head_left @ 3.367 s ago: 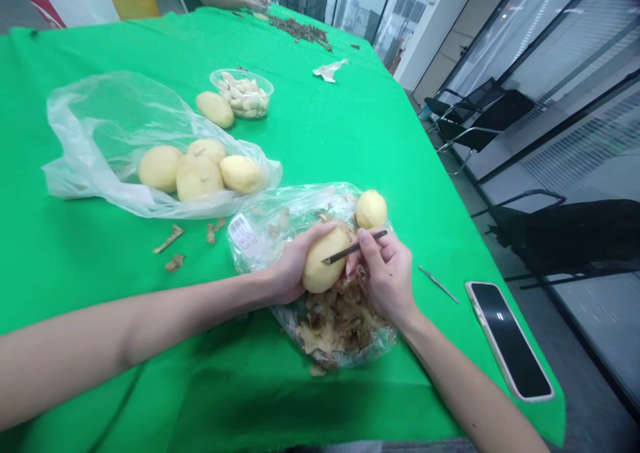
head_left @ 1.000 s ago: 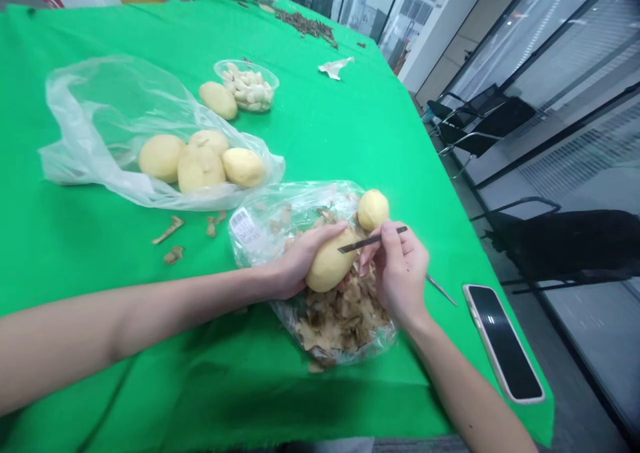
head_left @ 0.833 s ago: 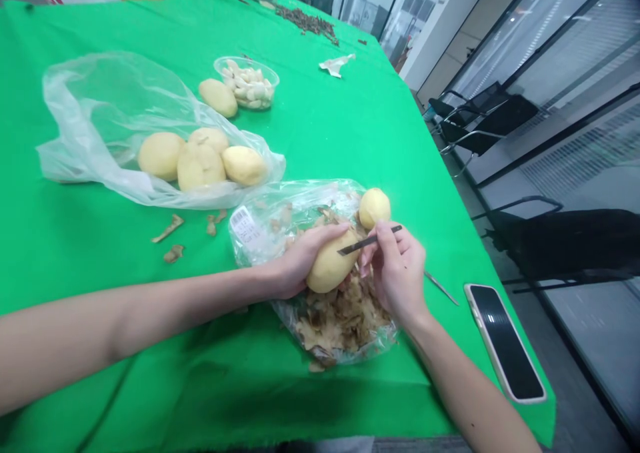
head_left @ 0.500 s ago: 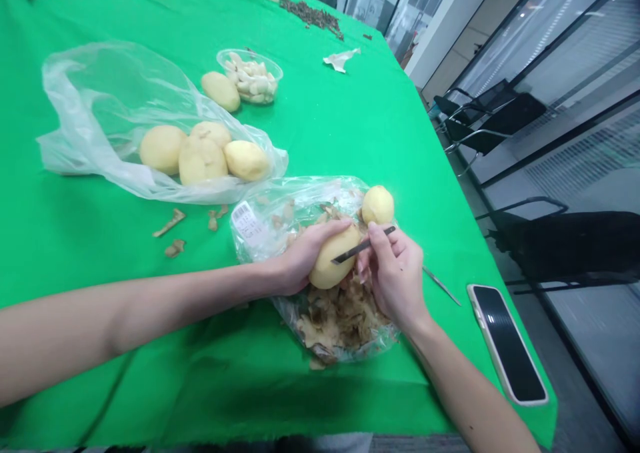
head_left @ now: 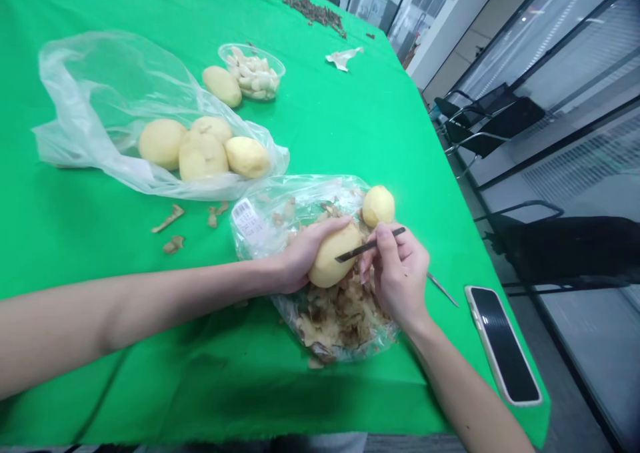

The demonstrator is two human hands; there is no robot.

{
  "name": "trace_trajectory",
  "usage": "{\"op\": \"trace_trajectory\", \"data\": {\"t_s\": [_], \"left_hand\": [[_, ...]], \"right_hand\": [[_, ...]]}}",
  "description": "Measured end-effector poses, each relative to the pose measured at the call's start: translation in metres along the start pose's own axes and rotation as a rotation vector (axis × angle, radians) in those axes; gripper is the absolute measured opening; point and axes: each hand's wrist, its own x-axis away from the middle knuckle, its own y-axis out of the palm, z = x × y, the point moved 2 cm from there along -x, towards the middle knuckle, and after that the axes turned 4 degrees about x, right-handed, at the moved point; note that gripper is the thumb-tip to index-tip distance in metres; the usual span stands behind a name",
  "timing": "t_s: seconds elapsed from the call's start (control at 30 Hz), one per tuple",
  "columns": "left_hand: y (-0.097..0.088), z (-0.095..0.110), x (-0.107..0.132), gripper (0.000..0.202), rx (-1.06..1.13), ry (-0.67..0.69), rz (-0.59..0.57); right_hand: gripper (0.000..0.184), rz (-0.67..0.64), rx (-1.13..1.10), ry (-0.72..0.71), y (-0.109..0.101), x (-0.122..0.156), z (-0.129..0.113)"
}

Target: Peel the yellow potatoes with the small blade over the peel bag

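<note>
Green cloth (head_left: pixel 350 126) lies beneath a translucent plastic bag (head_left: pixel 125 66) holding peeled potatoes (head_left: pixel 203 159), left. Above near peelings (head_left: pixel 340 319), the left hand (head_left: pixel 305 253) wraps its fingers around another potato (head_left: pixel 327 269); the right hand (head_left: pixel 400 266) has fingers clamped on a slim dark blade (head_left: pixel 370 245).

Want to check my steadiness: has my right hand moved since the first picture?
Yes: judged against the phone, the right hand has shifted to the right, closer to it.

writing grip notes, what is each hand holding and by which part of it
The left hand holds a potato by its left side; the right hand pinches a thin dark tool near its right end.
</note>
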Motion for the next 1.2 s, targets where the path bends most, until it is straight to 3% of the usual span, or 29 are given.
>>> {"op": "trace_trajectory", "data": {"t_s": [0.2, 1.2], "left_hand": [[0.0024, 0.0006, -0.0002, 0.047, -0.061, -0.008, -0.086], [0.0035, 0.0008, 0.0005, 0.058, -0.156, 0.049, -0.112]], "right_hand": [[0.026, -0.027, 0.024, 0.025, 0.0006, -0.0011, 0.0024], [0.03, -0.097, 0.097, 0.047, 0.0011, -0.0012, -0.0028]]}}
